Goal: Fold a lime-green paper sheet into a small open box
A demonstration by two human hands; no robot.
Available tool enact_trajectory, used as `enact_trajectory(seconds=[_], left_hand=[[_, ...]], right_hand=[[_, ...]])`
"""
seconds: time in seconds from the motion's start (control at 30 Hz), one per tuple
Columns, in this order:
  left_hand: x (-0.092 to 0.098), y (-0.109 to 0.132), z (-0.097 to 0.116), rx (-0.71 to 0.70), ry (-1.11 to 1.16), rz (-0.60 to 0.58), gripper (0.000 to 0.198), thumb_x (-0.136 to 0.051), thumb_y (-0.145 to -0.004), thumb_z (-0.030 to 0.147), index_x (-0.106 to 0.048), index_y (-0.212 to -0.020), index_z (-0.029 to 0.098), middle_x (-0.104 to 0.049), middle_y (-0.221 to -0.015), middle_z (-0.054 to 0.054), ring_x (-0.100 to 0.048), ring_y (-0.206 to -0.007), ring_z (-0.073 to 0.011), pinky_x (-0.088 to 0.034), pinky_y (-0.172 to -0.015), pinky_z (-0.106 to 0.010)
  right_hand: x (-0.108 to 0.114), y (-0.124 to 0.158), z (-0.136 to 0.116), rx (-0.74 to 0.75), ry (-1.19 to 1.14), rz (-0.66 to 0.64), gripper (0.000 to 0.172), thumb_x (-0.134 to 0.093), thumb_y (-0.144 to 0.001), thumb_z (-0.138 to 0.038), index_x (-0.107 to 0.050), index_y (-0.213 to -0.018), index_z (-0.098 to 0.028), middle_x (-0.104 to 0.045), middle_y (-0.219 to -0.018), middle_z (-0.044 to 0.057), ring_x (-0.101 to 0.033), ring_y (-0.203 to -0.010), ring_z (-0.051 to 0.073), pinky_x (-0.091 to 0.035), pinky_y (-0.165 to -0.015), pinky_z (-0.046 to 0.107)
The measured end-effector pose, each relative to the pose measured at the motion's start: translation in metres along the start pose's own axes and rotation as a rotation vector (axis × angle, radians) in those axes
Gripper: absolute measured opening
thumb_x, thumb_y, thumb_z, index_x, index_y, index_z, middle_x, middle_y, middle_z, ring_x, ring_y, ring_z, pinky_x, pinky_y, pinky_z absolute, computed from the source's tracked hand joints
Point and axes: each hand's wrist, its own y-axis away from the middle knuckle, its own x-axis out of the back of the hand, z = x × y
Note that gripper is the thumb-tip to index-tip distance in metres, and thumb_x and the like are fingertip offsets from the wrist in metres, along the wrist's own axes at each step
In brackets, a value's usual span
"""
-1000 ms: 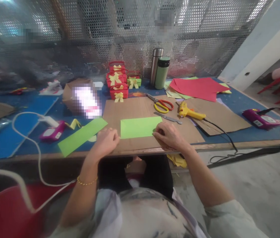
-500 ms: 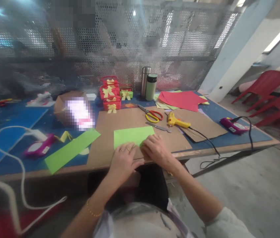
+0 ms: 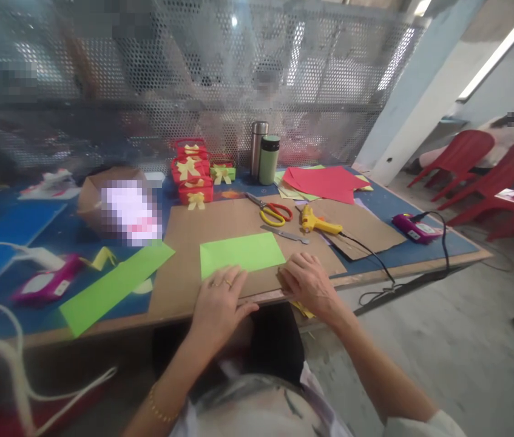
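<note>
Lying on cardboard [image 3: 179, 243], the sheet [image 3: 241, 254] is pinned at its near edge by the flat, open left hand [image 3: 220, 297] and right hand [image 3: 309, 282]; it is judged light and limp, best pinched at a corner.

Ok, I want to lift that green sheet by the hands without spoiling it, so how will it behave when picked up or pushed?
Probably light and floppy: the green sheet lies thin and flat on the cardboard, so held by one edge it would likely sag. Pushed, it may slide unless pinned, as the left hand lies flat on it.
</note>
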Motion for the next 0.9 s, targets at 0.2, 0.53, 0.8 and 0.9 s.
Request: enact_trajectory(seconds=[0.2,0.53,0.8,0.9], left_hand=[[-0.001,-0.001,0.001,0.017,0.008,-0.018,0.057,-0.061,-0.093,0.056,-0.059,-0.137,0.019,-0.064,-0.139,-0.016,-0.056,-0.131,-0.033,-0.045,-0.105,-0.049],[0.006,0.008,-0.002,0.006,0.051,-0.061,0.065,-0.07,-0.088,0.05,-0.054,-0.141,0.017,-0.059,-0.146,-0.017,-0.054,-0.137,-0.0303,-0.046,-0.113,-0.048],[0.013,0.051,-0.01,0.098,-0.074,0.157,0.053,-0.058,-0.098,0.041,-0.053,-0.144,0.015,-0.064,-0.141,-0.016,-0.058,-0.134,-0.03,-0.049,-0.114,-0.05],[0.015,0.055,-0.008,0.105,-0.113,0.193,0.051,-0.057,-0.098,0.041,-0.055,-0.142,0.015,-0.066,-0.138,-0.016,-0.061,-0.131,-0.0307,-0.047,-0.116,-0.052]], right_hand=[[0.015,0.003,0.011,-0.02,0.061,0.009,0.033,-0.044,-0.105,-0.023,-0.061,-0.077,-0.021,-0.061,-0.083,0.008,-0.048,-0.082,0.023,-0.033,-0.077,0.037],[-0.011,-0.016,-0.016,0.13,-0.018,-0.007,0.027,-0.045,-0.105,-0.027,-0.069,-0.095,-0.02,-0.062,-0.086,0.008,-0.048,-0.084,0.024,-0.032,-0.074,0.037],[-0.008,-0.01,-0.011,0.123,-0.031,-0.006,0.029,-0.043,-0.106,-0.028,-0.071,-0.104,-0.02,-0.064,-0.089,0.008,-0.05,-0.085,0.022,-0.031,-0.075,0.035],[-0.006,-0.016,-0.007,0.141,-0.037,-0.027,0.03,-0.045,-0.106,-0.029,-0.072,-0.098,-0.02,-0.064,-0.087,0.008,-0.052,-0.086,0.022,-0.033,-0.075,0.035]])
